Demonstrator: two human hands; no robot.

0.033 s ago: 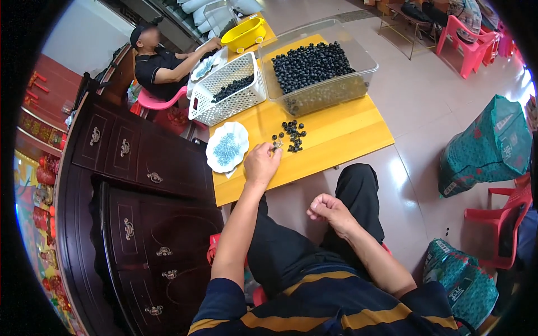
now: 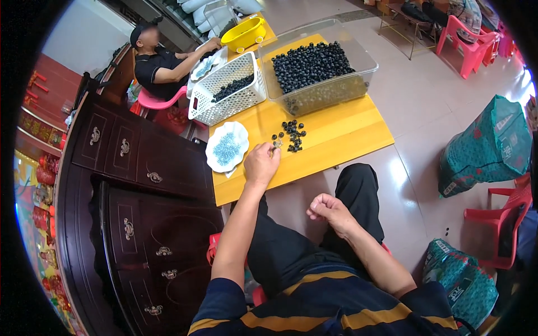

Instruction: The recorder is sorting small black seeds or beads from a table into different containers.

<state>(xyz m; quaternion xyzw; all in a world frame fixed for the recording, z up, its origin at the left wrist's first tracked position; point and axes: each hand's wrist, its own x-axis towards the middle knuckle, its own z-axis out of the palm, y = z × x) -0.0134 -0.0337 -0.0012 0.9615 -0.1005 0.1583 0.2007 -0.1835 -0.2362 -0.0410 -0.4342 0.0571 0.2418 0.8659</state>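
Observation:
My left hand [image 2: 261,163] rests at the yellow tabletop's near side, thumb and fingers pinched together. A tiny pale and dark piece [image 2: 277,144] shows at the fingertips, too small to name. Just beyond and to the right lies a loose group of small black round parts [image 2: 292,130], some with a hole. Left of this hand, a white scalloped plate [image 2: 242,131] bears a heap of small clear bluish pieces [image 2: 226,150]. Over my lap, in front of the table edge, hangs my right hand [image 2: 332,213] with curled fingers; whatever they may hold is hidden.
A clear plastic bin [image 2: 358,84] of black parts and a white perforated basket [image 2: 210,115] stand farther back on the table [image 2: 347,126]. Beyond is a yellow tub [image 2: 244,35]. A person [image 2: 162,70] sits far left. A dark cabinet [image 2: 140,196] borders the left side; green bags [image 2: 485,148] stand right.

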